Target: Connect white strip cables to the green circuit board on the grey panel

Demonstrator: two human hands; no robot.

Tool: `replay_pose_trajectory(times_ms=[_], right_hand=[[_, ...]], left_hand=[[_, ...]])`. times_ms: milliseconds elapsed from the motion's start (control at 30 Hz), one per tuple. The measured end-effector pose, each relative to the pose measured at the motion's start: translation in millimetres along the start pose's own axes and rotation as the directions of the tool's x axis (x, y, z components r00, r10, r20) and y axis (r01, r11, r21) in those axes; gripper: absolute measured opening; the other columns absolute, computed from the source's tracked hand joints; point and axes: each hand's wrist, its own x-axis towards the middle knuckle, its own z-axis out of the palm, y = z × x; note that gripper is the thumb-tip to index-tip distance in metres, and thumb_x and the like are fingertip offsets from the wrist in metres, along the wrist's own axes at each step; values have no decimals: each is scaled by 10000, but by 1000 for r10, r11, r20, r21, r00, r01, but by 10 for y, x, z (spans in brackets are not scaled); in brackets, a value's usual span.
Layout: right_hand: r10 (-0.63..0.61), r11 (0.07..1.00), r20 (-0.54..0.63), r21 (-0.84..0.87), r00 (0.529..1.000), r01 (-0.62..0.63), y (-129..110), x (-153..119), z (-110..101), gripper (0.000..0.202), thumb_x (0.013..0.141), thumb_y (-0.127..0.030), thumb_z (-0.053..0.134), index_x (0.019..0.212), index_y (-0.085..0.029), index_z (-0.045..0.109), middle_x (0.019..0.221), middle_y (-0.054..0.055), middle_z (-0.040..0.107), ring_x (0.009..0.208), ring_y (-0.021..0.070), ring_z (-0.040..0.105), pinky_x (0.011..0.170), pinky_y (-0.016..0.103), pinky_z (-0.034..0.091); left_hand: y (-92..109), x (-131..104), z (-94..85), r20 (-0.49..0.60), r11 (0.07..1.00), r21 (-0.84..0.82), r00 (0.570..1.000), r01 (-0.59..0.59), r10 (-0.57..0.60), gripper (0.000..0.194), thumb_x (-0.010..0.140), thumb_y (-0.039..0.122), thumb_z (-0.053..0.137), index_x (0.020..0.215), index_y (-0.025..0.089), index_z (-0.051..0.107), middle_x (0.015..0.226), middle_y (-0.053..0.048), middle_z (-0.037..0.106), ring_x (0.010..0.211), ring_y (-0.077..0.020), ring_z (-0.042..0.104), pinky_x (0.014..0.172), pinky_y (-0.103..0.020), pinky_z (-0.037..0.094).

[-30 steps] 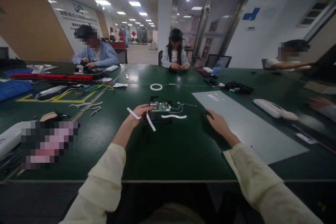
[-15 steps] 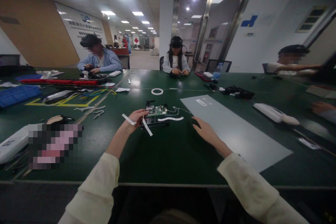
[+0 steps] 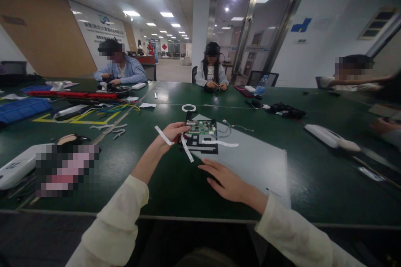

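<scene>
My left hand [image 3: 173, 132] grips the left edge of a black frame [image 3: 196, 147] that carries a green circuit board [image 3: 203, 127]. Grey wires run from the board's right side. White tape strips hang from the frame and lie across it, and another strip [image 3: 163, 135] sticks to my left hand. Under and to the right of the frame lies a grey-white panel [image 3: 266, 158]. My right hand [image 3: 224, 177] is over the panel's near left edge, below the frame, its fingers apart and nothing in them; whether it touches the panel is unclear.
A tape roll [image 3: 189, 108] lies beyond the frame. To the left are grey pieces [image 3: 119, 133], a white device [image 3: 23, 164] and a blue tray [image 3: 25, 109]. At right are black cables [image 3: 286, 110] and another white device [image 3: 322, 134]. Several people sit around the table.
The panel has turned and shifted left, now reaching under the frame. The frame has been raised and moved right with my left hand. My right hand has moved left and nearer to me.
</scene>
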Motion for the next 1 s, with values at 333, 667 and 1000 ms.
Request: replay_pose_trajectory(times_ms=[333, 667, 1000], right_hand=[[-264, 964, 103, 54, 959, 260, -156, -70, -33, 422, 877, -217, 401, 1287, -163, 486, 1386, 98, 401, 1301, 154, 324, 1087, 357, 265], [-397, 918, 87, 56, 914, 393, -175, -47, 7, 369, 857, -183, 395, 1180, -133, 565, 1319, 96, 483, 1261, 155, 385, 1059, 337, 311], [-398, 916, 43, 84, 917, 393, -173, -44, 11, 338, 846, -153, 399, 1121, -129, 594, 1272, 111, 526, 1233, 157, 425, 1035, 331, 347]], left_hand=[[-343, 205, 60, 44, 995, 72, 997, 63, -66, 221, 686, 180, 713, 888, 104, 664, 688, -37, 669, 501, -90, 587, 444, -176, 426], [-502, 201, 117, -33, 973, 188, 991, 137, -133, 100, 686, 146, 681, 769, 136, 626, 530, 19, 608, 448, -103, 573, 368, -163, 319], [-824, 354, -158, -89, 707, 707, 993, 11, 74, 157, 700, 270, 649, 587, 183, 582, 470, 31, 533, 481, -124, 523, 471, -201, 361]])
